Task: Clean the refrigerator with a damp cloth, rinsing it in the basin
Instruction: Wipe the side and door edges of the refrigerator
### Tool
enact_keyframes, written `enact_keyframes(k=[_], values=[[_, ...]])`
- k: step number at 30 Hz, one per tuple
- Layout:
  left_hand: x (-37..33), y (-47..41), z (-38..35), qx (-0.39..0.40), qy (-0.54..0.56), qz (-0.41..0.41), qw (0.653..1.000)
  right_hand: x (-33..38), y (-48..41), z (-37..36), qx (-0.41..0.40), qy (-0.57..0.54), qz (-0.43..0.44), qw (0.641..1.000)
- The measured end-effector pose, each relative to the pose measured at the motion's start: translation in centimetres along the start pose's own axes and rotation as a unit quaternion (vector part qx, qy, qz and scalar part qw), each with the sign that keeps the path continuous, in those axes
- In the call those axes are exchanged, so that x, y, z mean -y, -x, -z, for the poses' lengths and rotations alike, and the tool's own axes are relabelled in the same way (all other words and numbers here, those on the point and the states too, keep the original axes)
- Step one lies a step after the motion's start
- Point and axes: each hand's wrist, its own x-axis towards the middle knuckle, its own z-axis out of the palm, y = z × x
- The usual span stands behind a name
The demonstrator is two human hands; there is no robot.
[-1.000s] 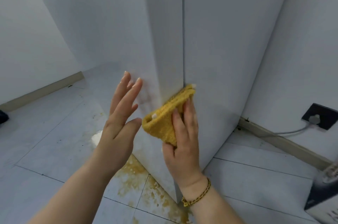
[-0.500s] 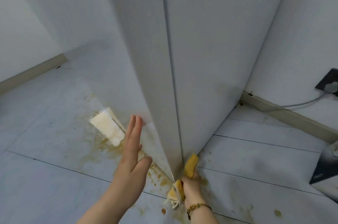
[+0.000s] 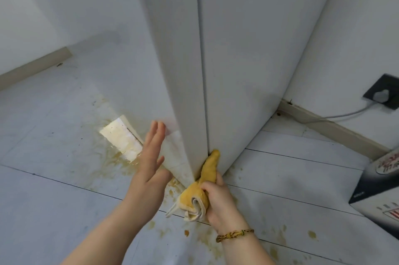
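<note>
**Position.** The cloth (image 3: 210,167) lies at 6 o'clock in the view. Its upper end is pressed into the bottom corner of the fridge (image 3: 248,59), where the vertical seam meets the floor (image 3: 54,200). The basin is not in view.

**Hands.** The right hand (image 3: 220,202) grips the bunched middle of the cloth, with fingers and thumb curled round it. A loose pale-edged tail hangs out of the fist towards 7 o'clock. The left hand (image 3: 151,163) is released and holds nothing. Its fingers are straight, with the tips at the fridge's front face at 10 o'clock from the cloth. Whether they touch the face cannot be told.

**Handling, as judged.**
- Cloth: soft, light and limp. It will fold into the seam and round the corner under light pressure. The nap should give a sure grip even when damp.
- Hold the cloth at the bunched middle, as shown, and gather the tail in to keep it from dragging.
- Fridge: heavy and rigid, with smooth panels. It should not shift under wiping, so the flat front face suits bracing with an open palm.

**Caution.** A yellow-brown spill (image 3: 112,156) spreads over the floor from 9 o'clock round to 5 o'clock of the corner. A cloth worked this low is likely to pick it up and smear it onto the panels, so it will need rinsing.
</note>
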Motion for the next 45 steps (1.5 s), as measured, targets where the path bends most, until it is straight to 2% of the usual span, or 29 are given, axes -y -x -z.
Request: enact_keyframes(k=[3,6,9,15,18,21,25,30,33,37,42,45], values=[[-1.4,0.5,0.3,0.036,-0.009,0.060,0.997,3.4,4.3,-2.9,0.027,0.004,0.038,0.999],[-5.4,1.3,1.7,0.065,-0.001,0.133,0.989,7.6,9.4,-5.8,0.041,0.007,0.041,0.998],[-10.8,2.2,3.5,0.045,0.052,0.189,0.980,11.3,14.7,-8.0,0.058,0.008,0.032,0.998],[-24.0,4.2,8.0,0.015,0.191,0.269,0.944,18.4,26.1,-12.3,0.107,-0.057,-0.073,0.990],[-30.2,6.8,10.1,0.050,0.190,0.274,0.941,21.5,31.9,-15.2,0.127,-0.014,-0.104,0.986],[-35.8,8.3,12.5,0.064,0.222,0.299,0.926,23.9,36.4,-18.3,0.143,0.077,-0.119,0.980],[-41.3,10.0,16.4,0.045,0.267,0.280,0.921,25.9,40.1,-23.0,0.196,0.178,-0.062,0.962],[-42.4,11.5,21.7,-0.091,0.289,0.217,0.928,25.3,41.3,-28.4,0.223,0.250,-0.002,0.942],[-42.3,11.6,25.8,-0.137,0.297,0.175,0.929,24.3,41.3,-32.5,0.219,0.298,0.063,0.927],[-41.8,11.4,33.8,-0.193,0.313,0.149,0.918,21.6,40.9,-40.7,0.221,0.375,0.135,0.890],[-41.4,11.2,44.6,-0.194,0.303,0.122,0.925,17.6,40.6,-51.3,0.261,0.422,0.148,0.855],[-41.2,9.8,49.8,-0.252,0.274,0.077,0.925,15.6,40.2,-56.9,0.233,0.417,0.199,0.856]])
